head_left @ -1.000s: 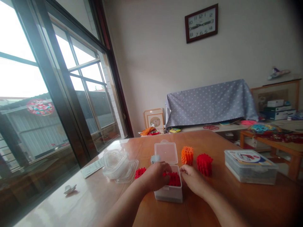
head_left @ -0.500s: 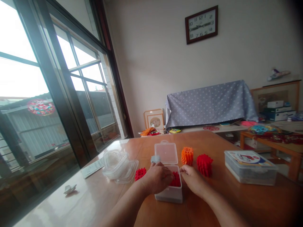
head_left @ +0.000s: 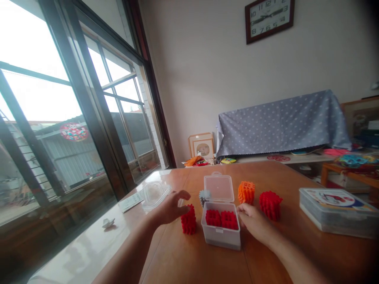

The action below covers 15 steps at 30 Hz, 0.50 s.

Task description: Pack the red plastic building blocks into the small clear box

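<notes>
A clear plastic box [head_left: 222, 238] stands with its hinged lid [head_left: 219, 188] raised; two red blocks of interlocking pieces [head_left: 221, 219] lie inside. My left hand [head_left: 171, 207] is to the left of the box, its thumb and fingers apart. It hovers at the top of a standing red stack of interlocking pieces [head_left: 188, 223], and I see no grip on it. At the box's right wall, my right hand [head_left: 250, 217] has its fingers curled in against the rim. An orange stack [head_left: 246, 192] and another red stack [head_left: 270, 206] stand beyond that hand.
Behind the lid is a grey-blue piece [head_left: 203, 196]. Clear containers [head_left: 154, 194] and a paper slip [head_left: 130, 202] lie left, with a small pale object [head_left: 108, 223] nearer. A larger lidded box [head_left: 337, 213] sits at the right. Windows [head_left: 89, 118] border the table's left.
My left hand has moved left out of the box, uncovering two red blocks inside and coming over the standing red stack. My right hand stays by the box. The view has shifted.
</notes>
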Each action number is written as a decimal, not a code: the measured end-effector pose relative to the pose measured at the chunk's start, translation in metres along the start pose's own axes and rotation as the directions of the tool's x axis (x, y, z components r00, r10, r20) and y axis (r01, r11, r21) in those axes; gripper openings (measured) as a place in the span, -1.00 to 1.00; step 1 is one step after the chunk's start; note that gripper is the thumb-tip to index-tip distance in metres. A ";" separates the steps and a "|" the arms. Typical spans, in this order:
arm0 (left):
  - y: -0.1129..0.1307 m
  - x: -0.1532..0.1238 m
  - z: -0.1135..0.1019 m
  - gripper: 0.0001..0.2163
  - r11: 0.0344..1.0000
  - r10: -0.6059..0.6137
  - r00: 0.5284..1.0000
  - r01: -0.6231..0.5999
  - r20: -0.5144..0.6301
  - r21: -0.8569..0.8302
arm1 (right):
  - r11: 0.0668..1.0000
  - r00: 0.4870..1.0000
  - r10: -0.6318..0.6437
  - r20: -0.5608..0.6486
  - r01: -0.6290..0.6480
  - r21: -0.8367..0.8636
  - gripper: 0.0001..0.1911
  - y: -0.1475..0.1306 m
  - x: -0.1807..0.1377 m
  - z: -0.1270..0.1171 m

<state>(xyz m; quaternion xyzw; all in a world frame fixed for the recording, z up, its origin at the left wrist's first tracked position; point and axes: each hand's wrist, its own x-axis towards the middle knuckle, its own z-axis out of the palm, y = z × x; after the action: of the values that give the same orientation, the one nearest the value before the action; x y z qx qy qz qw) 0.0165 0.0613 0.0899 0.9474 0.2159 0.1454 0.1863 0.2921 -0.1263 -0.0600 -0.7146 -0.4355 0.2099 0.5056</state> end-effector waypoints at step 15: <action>-0.012 -0.008 0.008 -0.62 0.999 -0.029 0.998 0.032 -0.052 0.043 | 0.999 1.000 0.013 0.011 -0.013 -0.032 -0.75 0.004 0.002 0.002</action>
<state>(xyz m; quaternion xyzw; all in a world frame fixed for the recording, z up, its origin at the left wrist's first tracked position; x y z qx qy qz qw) 0.0083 0.0647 0.0760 0.9438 0.2382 0.1621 0.1622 0.2936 -0.1241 -0.0639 -0.7242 -0.4368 0.2101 0.4905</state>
